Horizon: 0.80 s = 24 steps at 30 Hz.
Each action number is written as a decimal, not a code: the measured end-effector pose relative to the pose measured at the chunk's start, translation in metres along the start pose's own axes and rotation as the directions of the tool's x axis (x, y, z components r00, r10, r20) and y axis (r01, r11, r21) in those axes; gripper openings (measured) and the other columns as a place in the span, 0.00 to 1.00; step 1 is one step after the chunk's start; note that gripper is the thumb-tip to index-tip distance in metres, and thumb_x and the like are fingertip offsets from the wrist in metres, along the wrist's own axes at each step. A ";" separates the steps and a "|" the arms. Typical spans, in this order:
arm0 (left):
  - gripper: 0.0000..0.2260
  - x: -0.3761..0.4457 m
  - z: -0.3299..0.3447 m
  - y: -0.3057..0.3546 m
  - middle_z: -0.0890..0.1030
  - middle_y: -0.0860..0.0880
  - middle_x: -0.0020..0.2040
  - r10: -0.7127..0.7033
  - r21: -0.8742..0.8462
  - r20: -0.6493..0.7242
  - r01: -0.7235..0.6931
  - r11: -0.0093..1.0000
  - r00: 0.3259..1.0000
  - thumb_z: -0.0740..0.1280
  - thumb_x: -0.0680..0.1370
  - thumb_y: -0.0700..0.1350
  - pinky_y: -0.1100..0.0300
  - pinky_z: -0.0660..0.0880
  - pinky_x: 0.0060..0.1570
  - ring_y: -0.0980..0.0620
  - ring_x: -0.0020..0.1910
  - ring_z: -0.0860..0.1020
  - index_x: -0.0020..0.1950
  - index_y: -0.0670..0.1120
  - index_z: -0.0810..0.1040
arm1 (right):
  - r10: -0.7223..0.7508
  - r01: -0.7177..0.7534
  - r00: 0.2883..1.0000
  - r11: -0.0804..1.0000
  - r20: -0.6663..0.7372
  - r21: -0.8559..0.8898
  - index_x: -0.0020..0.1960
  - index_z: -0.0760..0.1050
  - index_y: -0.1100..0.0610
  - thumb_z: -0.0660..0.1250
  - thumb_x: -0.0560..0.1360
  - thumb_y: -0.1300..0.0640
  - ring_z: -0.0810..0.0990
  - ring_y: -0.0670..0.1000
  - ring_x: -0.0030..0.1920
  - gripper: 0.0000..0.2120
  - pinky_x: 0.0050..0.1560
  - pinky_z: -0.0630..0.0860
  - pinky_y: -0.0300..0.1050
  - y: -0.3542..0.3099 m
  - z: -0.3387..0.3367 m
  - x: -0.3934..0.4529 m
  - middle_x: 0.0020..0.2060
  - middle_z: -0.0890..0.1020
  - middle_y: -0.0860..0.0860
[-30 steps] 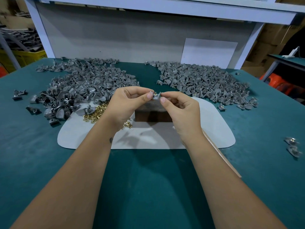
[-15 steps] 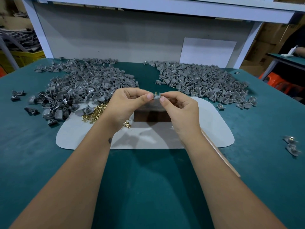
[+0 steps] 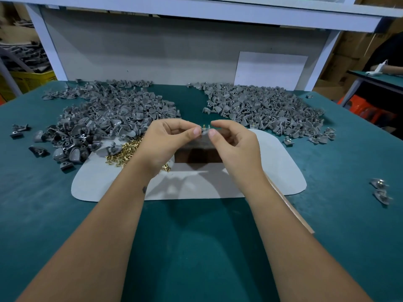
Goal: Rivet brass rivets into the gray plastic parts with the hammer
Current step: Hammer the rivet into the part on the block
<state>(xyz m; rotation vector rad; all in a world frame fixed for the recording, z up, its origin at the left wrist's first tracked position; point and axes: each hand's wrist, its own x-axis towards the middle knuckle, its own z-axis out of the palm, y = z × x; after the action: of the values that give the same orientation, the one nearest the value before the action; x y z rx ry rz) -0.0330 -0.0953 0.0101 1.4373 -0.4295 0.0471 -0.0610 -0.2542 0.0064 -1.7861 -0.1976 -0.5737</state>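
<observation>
Gray plastic part (image 3: 206, 130), mostly hidden by fingertips, sits pinched between left hand (image 3: 168, 141) and right hand (image 3: 234, 143), a brass rivet (image 3: 204, 126) poking up; dark block (image 3: 197, 154) lies partly covered beneath both.

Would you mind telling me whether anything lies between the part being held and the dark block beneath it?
Nothing visible does: both hands pinch the gray part with its rivet directly above the dark block.
</observation>
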 end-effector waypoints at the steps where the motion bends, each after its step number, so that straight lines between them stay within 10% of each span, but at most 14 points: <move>1: 0.04 -0.001 0.002 0.000 0.86 0.49 0.40 0.007 -0.010 0.010 -0.007 1.000 1.000 0.73 0.69 0.42 0.66 0.79 0.44 0.54 0.41 0.85 0.43 0.45 0.85 | -0.003 0.004 1.000 0.999 0.013 -0.032 0.52 0.81 0.53 0.70 0.74 0.58 0.81 0.49 0.43 0.07 0.47 0.78 0.44 -0.001 -0.001 0.001 0.40 0.83 0.49; 7: 0.08 0.000 0.013 -0.002 0.84 0.56 0.44 0.153 0.327 -0.038 -0.133 0.936 0.987 0.74 0.73 0.38 0.74 0.73 0.45 0.66 0.44 0.81 0.46 0.52 0.84 | 0.038 -0.033 0.999 0.988 0.035 -0.150 0.47 0.80 0.52 0.71 0.73 0.59 0.79 0.42 0.40 0.05 0.44 0.76 0.35 -0.003 -0.012 0.007 0.37 0.81 0.44; 12: 0.11 0.001 0.015 -0.004 0.81 0.67 0.42 0.208 0.484 -0.127 -0.123 0.867 0.970 0.72 0.76 0.44 0.80 0.67 0.45 0.75 0.47 0.74 0.43 0.62 0.81 | 0.177 -0.228 0.951 0.955 -0.254 -0.190 0.39 0.77 0.48 0.71 0.73 0.55 0.79 0.39 0.37 0.06 0.40 0.75 0.38 0.002 -0.067 0.034 0.31 0.80 0.41; 18: 0.08 0.003 0.013 -0.006 0.80 0.66 0.45 0.160 0.446 -0.186 -0.062 0.893 0.970 0.70 0.78 0.46 0.66 0.70 0.52 0.71 0.49 0.75 0.44 0.60 0.83 | 0.355 -0.618 0.761 0.650 -0.543 -0.442 0.44 0.82 0.52 0.70 0.73 0.49 0.81 0.58 0.44 0.07 0.45 0.76 0.48 0.042 -0.140 0.036 0.43 0.84 0.52; 24: 0.10 0.004 0.012 -0.007 0.82 0.60 0.47 0.157 0.475 -0.187 -0.051 0.878 0.970 0.70 0.78 0.45 0.67 0.69 0.53 0.63 0.54 0.76 0.41 0.61 0.82 | 0.347 -0.647 0.759 0.499 -0.551 -0.577 0.54 0.82 0.46 0.70 0.72 0.41 0.74 0.59 0.60 0.14 0.60 0.67 0.49 0.065 -0.136 0.031 0.52 0.83 0.51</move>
<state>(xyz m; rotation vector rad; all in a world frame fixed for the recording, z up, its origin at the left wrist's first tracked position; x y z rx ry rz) -0.0305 -0.1089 0.0051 1.8605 -0.3220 0.4216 -0.0443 -0.4064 -0.0092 -2.3273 0.9728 -0.5699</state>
